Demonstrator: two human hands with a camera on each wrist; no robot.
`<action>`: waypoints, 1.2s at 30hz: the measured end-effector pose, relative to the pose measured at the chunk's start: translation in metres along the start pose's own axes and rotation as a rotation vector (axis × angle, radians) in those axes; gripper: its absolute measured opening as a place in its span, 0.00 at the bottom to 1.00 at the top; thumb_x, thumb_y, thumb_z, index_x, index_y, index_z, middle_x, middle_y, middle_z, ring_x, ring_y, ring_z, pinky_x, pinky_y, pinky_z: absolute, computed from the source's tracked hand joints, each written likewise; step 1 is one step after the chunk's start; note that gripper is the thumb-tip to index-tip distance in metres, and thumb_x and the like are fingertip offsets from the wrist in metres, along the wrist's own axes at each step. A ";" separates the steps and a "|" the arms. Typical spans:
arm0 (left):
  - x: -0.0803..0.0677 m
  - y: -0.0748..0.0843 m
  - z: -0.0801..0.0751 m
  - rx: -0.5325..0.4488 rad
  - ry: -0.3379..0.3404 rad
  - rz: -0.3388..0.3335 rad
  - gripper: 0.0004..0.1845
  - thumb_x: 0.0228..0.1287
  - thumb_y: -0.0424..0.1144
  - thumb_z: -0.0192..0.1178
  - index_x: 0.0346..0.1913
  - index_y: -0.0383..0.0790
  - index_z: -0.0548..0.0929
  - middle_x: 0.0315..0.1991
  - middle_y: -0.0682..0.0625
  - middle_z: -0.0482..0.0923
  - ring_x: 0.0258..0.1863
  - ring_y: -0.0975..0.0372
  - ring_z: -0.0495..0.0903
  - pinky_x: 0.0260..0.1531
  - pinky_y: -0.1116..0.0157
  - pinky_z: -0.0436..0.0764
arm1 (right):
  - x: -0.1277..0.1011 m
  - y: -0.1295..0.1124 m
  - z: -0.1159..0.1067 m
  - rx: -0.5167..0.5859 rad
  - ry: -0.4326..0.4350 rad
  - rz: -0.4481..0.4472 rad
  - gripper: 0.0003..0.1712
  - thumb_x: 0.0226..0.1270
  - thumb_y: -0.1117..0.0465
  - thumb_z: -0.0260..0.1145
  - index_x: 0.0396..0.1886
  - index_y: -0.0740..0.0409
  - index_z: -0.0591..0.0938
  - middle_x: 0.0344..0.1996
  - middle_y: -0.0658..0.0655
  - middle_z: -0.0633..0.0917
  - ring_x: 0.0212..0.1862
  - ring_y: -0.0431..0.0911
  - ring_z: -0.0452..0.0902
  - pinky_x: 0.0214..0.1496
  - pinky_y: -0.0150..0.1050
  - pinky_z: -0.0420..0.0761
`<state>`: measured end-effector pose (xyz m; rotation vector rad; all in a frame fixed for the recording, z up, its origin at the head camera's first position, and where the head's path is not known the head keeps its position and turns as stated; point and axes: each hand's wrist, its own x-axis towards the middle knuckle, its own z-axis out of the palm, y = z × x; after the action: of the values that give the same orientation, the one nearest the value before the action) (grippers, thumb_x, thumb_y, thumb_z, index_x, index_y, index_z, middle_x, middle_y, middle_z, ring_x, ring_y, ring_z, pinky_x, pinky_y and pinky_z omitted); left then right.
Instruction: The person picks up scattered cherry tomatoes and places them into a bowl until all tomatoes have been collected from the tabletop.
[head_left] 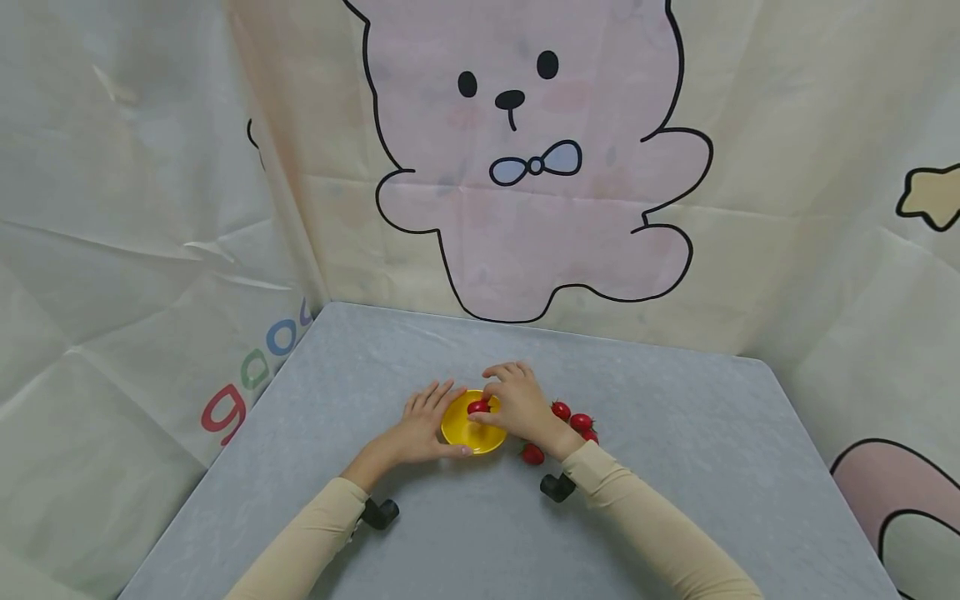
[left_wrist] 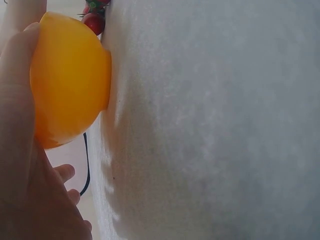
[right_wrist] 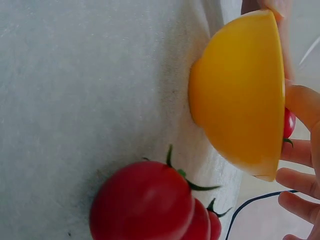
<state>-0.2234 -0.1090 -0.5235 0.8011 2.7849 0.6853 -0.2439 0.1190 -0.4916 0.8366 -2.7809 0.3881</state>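
A small yellow bowl stands on the cloth. My left hand holds its left side, thumb along the near rim and the other fingers spread toward the far side. The bowl's outer wall lies against this hand in the left wrist view. Over the bowl's mouth, my right hand pinches a red cherry tomato between thumb and forefinger. In the right wrist view that tomato shows just past the rim, its lower part hidden by the bowl.
Several cherry tomatoes lie right of the bowl, beside and partly behind the right wrist, with one tomato nearer me. Grey cloth covers the table. A printed curtain hangs behind its far edge.
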 end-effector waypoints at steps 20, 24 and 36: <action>0.000 -0.003 0.000 -0.016 0.010 0.029 0.57 0.53 0.75 0.59 0.79 0.51 0.51 0.81 0.42 0.44 0.79 0.40 0.43 0.72 0.32 0.45 | -0.002 -0.007 0.010 0.023 -0.030 -0.012 0.22 0.54 0.36 0.73 0.32 0.49 0.89 0.55 0.55 0.84 0.61 0.53 0.73 0.71 0.59 0.66; 0.000 -0.002 0.000 -0.020 0.010 0.029 0.56 0.53 0.74 0.60 0.79 0.51 0.51 0.81 0.42 0.44 0.79 0.39 0.43 0.72 0.32 0.44 | -0.002 -0.007 0.013 0.010 -0.048 -0.014 0.22 0.54 0.35 0.73 0.33 0.48 0.90 0.55 0.55 0.84 0.61 0.52 0.73 0.70 0.58 0.67; 0.000 -0.003 0.000 -0.007 0.005 0.028 0.56 0.54 0.74 0.59 0.79 0.52 0.50 0.81 0.42 0.44 0.79 0.40 0.43 0.72 0.32 0.45 | -0.002 -0.007 0.015 0.019 -0.063 -0.023 0.21 0.54 0.37 0.73 0.31 0.49 0.89 0.54 0.56 0.84 0.61 0.53 0.73 0.70 0.59 0.68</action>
<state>-0.2244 -0.1111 -0.5248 0.8402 2.7794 0.7025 -0.2401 0.1097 -0.5048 0.9001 -2.8264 0.3910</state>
